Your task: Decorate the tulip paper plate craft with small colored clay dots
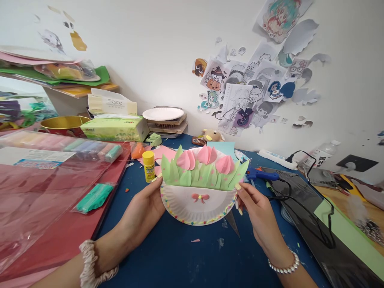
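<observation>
Between both hands a paper plate flower basket (183, 202) is held up above the blue tabletop, its front facing me. Pink paper tulips (206, 155) and green paper leaves rise from the half plate. A small red bow (200, 197) sits on its front, and colourful dots run along the curved rim. My left hand (147, 208) grips the left edge, thumb in front and fingers behind. My right hand (255, 204) pinches the right edge near the leaves. Part of a pointed metal blade (232, 224) shows on the table below the plate.
A yellow glue stick (149, 166) stands left of the basket. To the right lies a blue glue gun (262, 174) with a black cord. Clay packs (94, 198) and a red board (75, 236) fill the left; a black sheet (318, 216) covers the right.
</observation>
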Motion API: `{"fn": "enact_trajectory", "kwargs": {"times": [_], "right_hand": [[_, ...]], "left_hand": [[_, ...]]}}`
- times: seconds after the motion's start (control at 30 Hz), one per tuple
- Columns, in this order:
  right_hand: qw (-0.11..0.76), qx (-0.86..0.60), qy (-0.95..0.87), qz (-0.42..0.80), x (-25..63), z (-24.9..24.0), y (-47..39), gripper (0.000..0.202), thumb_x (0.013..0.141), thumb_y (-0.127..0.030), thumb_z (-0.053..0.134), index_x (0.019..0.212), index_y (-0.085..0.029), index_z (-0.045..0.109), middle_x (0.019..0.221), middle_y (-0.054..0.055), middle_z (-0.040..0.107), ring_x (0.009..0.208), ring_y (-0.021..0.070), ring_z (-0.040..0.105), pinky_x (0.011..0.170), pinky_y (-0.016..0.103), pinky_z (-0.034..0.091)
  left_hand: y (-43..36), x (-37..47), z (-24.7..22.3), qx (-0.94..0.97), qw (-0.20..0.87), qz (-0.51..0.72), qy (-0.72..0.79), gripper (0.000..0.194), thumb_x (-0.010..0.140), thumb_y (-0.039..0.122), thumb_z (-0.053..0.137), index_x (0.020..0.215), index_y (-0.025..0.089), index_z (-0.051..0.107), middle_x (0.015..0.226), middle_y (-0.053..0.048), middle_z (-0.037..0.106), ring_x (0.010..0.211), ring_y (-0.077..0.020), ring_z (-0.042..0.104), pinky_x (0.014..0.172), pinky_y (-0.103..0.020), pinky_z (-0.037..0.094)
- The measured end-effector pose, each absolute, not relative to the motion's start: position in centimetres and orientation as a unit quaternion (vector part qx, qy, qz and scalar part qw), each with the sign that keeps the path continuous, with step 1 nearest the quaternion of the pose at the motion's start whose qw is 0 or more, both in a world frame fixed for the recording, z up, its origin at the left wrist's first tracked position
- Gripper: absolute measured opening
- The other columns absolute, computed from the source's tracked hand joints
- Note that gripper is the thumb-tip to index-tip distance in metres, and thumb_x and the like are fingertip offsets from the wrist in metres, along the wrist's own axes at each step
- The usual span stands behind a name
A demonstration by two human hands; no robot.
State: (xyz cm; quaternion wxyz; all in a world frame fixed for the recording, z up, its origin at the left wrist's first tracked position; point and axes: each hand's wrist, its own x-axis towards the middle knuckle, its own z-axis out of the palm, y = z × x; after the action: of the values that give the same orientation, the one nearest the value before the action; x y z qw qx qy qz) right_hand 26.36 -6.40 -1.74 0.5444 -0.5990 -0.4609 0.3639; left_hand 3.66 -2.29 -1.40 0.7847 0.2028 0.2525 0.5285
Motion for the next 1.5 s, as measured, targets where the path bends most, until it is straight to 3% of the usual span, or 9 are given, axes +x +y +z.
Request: {"fn": "enact_trajectory", "kwargs": {"times": [0.77, 1.5], "right_hand": [[0.547, -0.601, -0.450, 0.370, 26.27, -1.64, -6.47, 0.035, 0.071, -0.049, 0.060, 0.088, -0.018, 0.062, 0.055, -0.003, 0.047, 0.051, 0.0119, 0.042, 0.048, 0.024, 0.035], [0.540, -0.600, -0.451, 0.380, 26.41, -1.96, -6.22, 0.037, 0.074, -0.049, 0.058, 0.095, -0.018, 0.059, 0.059, -0.003, 0.046, 0.053, 0.0107, 0.041, 0.048, 0.022, 0.035]], "left_hand": [[-2.19, 3.60, -1.75, 0.209, 0.786, 0.527, 0.246, 0.040, 0.086, 0.022, 0.047, 0.126, 0.023, 0.046, 0.113, -0.002, 0.064, 0.109, -0.0236, 0.055, 0.099, -0.036, 0.038], [-2.26, 3.65, -1.47, 0.205, 0.786, 0.528, 0.247, 0.037, 0.087, 0.020, 0.045, 0.123, 0.021, 0.049, 0.111, -0.003, 0.065, 0.106, -0.0235, 0.057, 0.099, -0.037, 0.039]]}}
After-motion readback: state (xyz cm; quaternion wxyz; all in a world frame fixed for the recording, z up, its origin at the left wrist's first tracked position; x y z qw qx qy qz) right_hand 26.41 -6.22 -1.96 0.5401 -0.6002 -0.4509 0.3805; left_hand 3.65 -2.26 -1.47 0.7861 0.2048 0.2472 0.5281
